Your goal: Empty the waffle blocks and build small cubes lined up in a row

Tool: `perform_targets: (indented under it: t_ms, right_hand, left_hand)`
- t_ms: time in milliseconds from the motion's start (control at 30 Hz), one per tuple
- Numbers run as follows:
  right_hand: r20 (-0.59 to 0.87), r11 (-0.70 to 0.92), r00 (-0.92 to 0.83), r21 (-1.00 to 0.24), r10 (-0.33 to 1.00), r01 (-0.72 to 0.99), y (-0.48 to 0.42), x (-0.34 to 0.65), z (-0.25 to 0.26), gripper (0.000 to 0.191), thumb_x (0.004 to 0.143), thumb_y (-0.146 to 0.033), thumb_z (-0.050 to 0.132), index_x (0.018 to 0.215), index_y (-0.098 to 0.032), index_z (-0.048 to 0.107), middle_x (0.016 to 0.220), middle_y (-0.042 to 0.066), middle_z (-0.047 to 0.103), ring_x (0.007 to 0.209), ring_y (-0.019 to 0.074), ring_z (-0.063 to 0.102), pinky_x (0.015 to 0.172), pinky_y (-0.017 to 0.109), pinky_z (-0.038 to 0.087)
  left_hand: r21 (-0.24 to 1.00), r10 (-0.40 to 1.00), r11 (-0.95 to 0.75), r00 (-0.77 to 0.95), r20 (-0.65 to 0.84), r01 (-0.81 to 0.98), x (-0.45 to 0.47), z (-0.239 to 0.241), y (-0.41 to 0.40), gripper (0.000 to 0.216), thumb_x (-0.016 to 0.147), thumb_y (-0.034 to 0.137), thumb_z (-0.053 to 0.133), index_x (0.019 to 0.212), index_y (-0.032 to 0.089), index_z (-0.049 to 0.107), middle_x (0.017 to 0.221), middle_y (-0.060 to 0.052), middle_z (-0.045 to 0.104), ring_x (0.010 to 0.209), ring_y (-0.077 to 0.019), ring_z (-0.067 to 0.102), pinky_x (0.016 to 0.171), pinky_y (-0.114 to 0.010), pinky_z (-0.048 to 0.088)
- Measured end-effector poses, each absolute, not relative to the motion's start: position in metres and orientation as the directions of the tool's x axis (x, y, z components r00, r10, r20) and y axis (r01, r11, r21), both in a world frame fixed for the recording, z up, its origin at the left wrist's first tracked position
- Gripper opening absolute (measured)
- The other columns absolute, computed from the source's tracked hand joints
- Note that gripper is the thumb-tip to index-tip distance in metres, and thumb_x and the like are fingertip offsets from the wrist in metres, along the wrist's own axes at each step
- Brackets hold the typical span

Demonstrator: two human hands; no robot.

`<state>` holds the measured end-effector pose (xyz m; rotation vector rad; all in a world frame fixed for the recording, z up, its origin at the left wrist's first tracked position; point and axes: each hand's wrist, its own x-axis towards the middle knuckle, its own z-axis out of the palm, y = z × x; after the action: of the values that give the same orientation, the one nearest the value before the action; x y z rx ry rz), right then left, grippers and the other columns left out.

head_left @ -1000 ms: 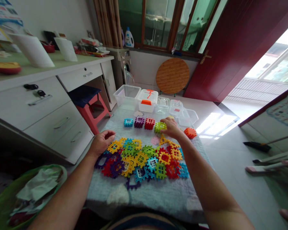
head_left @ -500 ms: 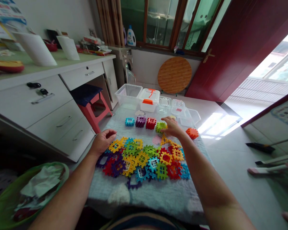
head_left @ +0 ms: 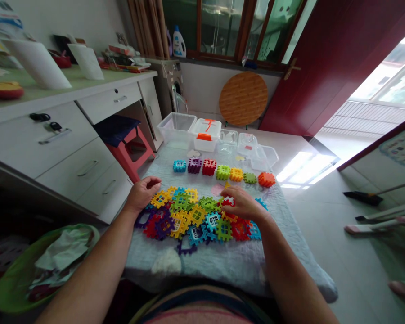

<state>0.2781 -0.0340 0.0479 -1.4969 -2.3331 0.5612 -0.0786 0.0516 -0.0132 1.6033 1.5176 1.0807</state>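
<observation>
A pile of interlocking plastic building blocks (head_left: 196,217), square toothed frames in several colours, lies on the cloth-covered table (head_left: 219,265). My right hand (head_left: 242,204) is over the pile's right side, thumb and fingers apart around a red block (head_left: 228,201); no firm grip shows. Left of the pile rests my left hand (head_left: 143,193), loosely curled with a gap at the thumb and no block visible in it. Behind the pile, stacks stand in a row: light blue (head_left: 180,166), purple (head_left: 195,165), red (head_left: 209,167), light green (head_left: 223,172), yellow (head_left: 236,174), darker green (head_left: 249,178) and orange (head_left: 266,179).
At the table's far edge stand an open clear bin (head_left: 177,128), a lidded box with orange latches (head_left: 206,135) and clear containers (head_left: 263,158). A pink stool (head_left: 135,153) and white drawers (head_left: 70,153) are left. A green basket (head_left: 6,288) holds cloths.
My right hand has drawn back from the row of stacks to the pile, uncovering the yellow and darker green stacks. My left hand stays beside the pile. The camera view has shifted slightly.
</observation>
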Motion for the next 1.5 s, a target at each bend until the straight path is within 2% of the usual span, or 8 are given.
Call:
perform_targets:
  t_ms: [200,467,667,900,1033,1167,1333,1500]
  right_hand:
    - [0.068,0.420,-0.428,-0.374,0.901,0.827,-0.027,0.255,0.034,0.031,0.074,-0.030,0.070,0.101,-0.016,0.067,0.100,0.009,0.064,0.096,0.0232,0.055,0.088,0.035,0.041]
    - [0.137,0.244,-0.212,-0.291,0.968,0.925,-0.027,0.266,0.029,0.025,0.074,-0.023,0.062,0.097,-0.020,0.068,0.097,0.010,0.061,0.095,0.0266,0.049,0.085,0.040,0.038]
    - [0.149,0.458,-0.436,-0.387,0.887,0.800,-0.026,0.250,0.027,0.045,0.074,-0.016,0.059,0.118,-0.023,0.062,0.123,0.006,0.060,0.111,0.0256,0.046,0.098,0.041,0.034]
    - [0.135,0.438,-0.422,-0.410,0.896,0.800,-0.022,0.248,0.027,0.038,0.074,-0.015,0.062,0.111,-0.021,0.062,0.109,0.009,0.062,0.104,0.0256,0.048,0.092,0.040,0.037]
    - [0.217,0.409,-0.350,-0.576,0.911,0.708,-0.022,0.256,0.028,0.013,0.077,-0.012,0.058,0.087,-0.019,0.062,0.086,0.004,0.061,0.084,0.0186,0.054,0.079,0.031,0.041]
    - [0.345,0.379,-0.178,-0.699,0.921,0.606,-0.020,0.262,0.029,0.005,0.078,-0.015,0.055,0.077,-0.020,0.057,0.077,0.000,0.056,0.073,0.0147,0.052,0.070,0.027,0.041]
    - [0.457,0.342,-0.039,-0.605,0.889,0.719,-0.017,0.271,0.021,0.009,0.078,-0.012,0.054,0.079,-0.021,0.057,0.085,0.004,0.054,0.087,0.0196,0.051,0.081,0.032,0.042]
    - [0.282,0.339,-0.221,-0.494,0.933,0.801,-0.022,0.283,0.020,0.017,0.069,-0.010,0.059,0.081,-0.022,0.061,0.095,0.005,0.057,0.094,0.0222,0.049,0.089,0.037,0.040]
  left_hand:
    - [0.871,0.991,-0.110,-0.017,0.134,0.480,-0.078,-0.012,0.051,0.036,0.069,0.046,0.065,0.090,0.017,0.067,0.083,-0.004,0.071,0.079,-0.0204,0.065,0.077,-0.029,0.052]
    - [0.856,0.988,-0.131,-0.002,0.152,0.501,-0.079,-0.015,0.053,0.035,0.070,0.047,0.063,0.090,0.017,0.067,0.083,-0.003,0.071,0.077,-0.0196,0.065,0.074,-0.028,0.051]
    - [0.869,0.989,-0.134,0.004,0.150,0.477,-0.081,-0.018,0.055,0.035,0.070,0.046,0.064,0.091,0.017,0.067,0.082,-0.003,0.071,0.076,-0.0190,0.065,0.073,-0.027,0.051]
    - [0.867,0.989,-0.127,-0.007,0.149,0.481,-0.078,-0.013,0.052,0.034,0.069,0.045,0.065,0.089,0.017,0.067,0.081,-0.003,0.070,0.075,-0.0186,0.065,0.074,-0.028,0.052]
    - [0.859,0.990,-0.115,-0.015,0.141,0.498,-0.077,-0.010,0.051,0.035,0.068,0.046,0.064,0.089,0.017,0.068,0.080,-0.003,0.070,0.074,-0.0189,0.064,0.073,-0.028,0.052]
    - [0.854,0.992,-0.104,-0.010,0.127,0.509,-0.077,-0.010,0.051,0.037,0.070,0.046,0.063,0.091,0.016,0.067,0.082,-0.003,0.070,0.076,-0.0189,0.064,0.073,-0.028,0.051]
    - [0.860,0.992,-0.112,0.003,0.127,0.497,-0.078,-0.013,0.052,0.036,0.071,0.046,0.063,0.091,0.016,0.067,0.083,-0.003,0.070,0.078,-0.0191,0.065,0.076,-0.028,0.051]
    - [0.862,0.991,-0.118,0.004,0.133,0.492,-0.078,-0.012,0.052,0.036,0.069,0.046,0.064,0.090,0.017,0.067,0.083,-0.003,0.071,0.078,-0.0198,0.066,0.077,-0.029,0.052]
